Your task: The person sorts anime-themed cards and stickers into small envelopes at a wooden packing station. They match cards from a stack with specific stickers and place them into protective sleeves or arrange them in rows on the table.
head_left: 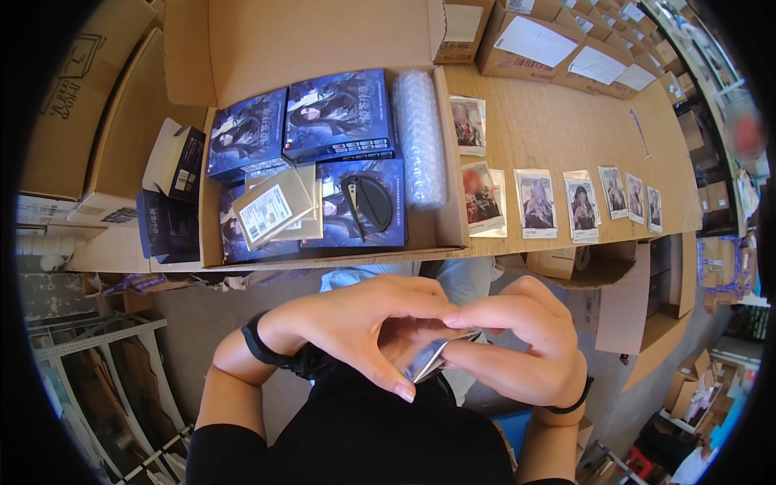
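Observation:
In front of my body, above the floor, my left hand [368,323] and my right hand [517,343] come together around a thin, shiny silvery packet [428,361]. My left fingers curl over its far side, with the thumb along its near edge. The right thumb and fingers pinch it from the other side. Most of the packet is hidden by the hands, so its front cannot be made out. Beyond them, several picture cards [535,204] in clear sleeves lie in a row on the wooden table [566,121].
An open carton [323,257] on the table holds blue illustrated boxes [339,113], a bubble-wrap roll [419,137], flat tan packets [271,212] and a black folding cutter [372,206]. An opened dark box [170,202] stands left. Small cartons [529,44] line the back; an open carton [586,271] sits below the table's edge.

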`<state>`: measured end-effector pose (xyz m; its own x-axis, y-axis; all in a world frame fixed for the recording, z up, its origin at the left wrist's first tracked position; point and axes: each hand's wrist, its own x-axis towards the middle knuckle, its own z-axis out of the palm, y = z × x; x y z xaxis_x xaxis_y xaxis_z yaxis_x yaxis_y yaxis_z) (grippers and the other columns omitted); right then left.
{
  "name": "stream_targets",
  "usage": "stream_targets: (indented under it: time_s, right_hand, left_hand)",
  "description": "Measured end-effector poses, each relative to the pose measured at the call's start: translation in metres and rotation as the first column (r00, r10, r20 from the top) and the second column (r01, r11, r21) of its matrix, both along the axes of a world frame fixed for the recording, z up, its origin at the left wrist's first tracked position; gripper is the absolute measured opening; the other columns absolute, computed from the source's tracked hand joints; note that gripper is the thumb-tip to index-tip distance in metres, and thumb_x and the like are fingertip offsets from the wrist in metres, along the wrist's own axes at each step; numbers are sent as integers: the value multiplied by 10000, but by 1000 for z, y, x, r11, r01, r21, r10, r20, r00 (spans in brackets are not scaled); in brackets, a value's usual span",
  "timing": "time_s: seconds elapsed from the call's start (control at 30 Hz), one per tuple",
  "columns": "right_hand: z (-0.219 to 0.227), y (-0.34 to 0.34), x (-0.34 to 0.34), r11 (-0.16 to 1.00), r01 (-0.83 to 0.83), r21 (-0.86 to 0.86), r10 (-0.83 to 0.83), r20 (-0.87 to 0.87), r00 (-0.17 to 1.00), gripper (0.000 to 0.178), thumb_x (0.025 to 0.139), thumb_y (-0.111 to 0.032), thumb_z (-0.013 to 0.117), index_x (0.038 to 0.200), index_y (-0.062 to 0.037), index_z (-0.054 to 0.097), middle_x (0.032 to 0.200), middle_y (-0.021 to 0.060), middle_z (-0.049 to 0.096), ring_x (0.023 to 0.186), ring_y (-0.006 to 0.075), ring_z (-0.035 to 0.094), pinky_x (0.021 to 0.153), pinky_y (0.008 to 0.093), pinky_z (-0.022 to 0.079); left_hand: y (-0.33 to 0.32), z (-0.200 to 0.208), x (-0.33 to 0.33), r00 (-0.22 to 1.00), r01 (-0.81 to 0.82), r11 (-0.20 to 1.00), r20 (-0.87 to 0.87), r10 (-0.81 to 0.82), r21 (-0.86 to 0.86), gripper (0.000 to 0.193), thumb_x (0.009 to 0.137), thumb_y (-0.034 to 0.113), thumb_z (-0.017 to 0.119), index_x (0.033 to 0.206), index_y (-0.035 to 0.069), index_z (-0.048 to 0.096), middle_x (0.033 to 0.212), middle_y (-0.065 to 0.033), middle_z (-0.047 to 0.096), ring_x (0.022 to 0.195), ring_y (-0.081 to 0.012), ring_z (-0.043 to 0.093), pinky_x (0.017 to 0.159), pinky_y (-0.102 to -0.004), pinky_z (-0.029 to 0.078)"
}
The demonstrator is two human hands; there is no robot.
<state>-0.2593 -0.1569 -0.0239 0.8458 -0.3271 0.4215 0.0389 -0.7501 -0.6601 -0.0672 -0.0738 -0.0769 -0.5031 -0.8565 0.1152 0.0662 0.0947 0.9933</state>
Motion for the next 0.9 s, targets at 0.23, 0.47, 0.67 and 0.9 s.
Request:
stream_targets:
  time_s: [0.23, 0.47, 0.67, 0.9]
  right_hand:
    - [-10, -9, 5, 996, 2, -86, 8, 111, 994, 177, 615, -36, 695, 769, -52, 609, 770, 58, 576, 578, 186, 490, 492, 267, 362]
    - [-11, -28, -32, 895, 368, 253, -415, 167, 894, 66, 780, -11, 580, 792, -3, 516, 746, 84, 567, 613, 131, 508, 556, 223, 402]
    - [-26, -31, -47, 472, 260, 842, -610, 99, 786, 72, 865, -48, 492, 879, 20, 512, 703, 69, 571, 505, 62, 480, 469, 167, 378]
    - [-46, -17, -41, 282, 124, 951, -494, 33, 869, 46, 847, -3, 478, 878, 31, 486, 764, 149, 615, 566, 165, 606, 494, 259, 513]
  left_hand:
    - [1, -5, 2, 996, 89, 961, -19, -87, 261, 724, 650, 570, 639, 1072, -9, 530, 876, -78, 527, 817, -193, 500, 730, -286, 372]
    - [8, -11, 14, 970, 164, 871, -235, -58, 462, 706, 766, 558, 547, 1175, -13, 478, 927, -54, 519, 832, -148, 545, 770, -276, 423]
    - [8, -13, 7, 808, 4, 783, -463, 364, 622, 797, 759, 521, 546, 1232, -97, 368, 1035, -159, 565, 937, -241, 577, 861, -363, 432]
    - [-16, -4, -14, 533, -35, 677, -559, 635, 735, 523, 833, 210, 437, 1276, -36, 308, 1181, -201, 496, 1102, -302, 496, 957, -418, 379]
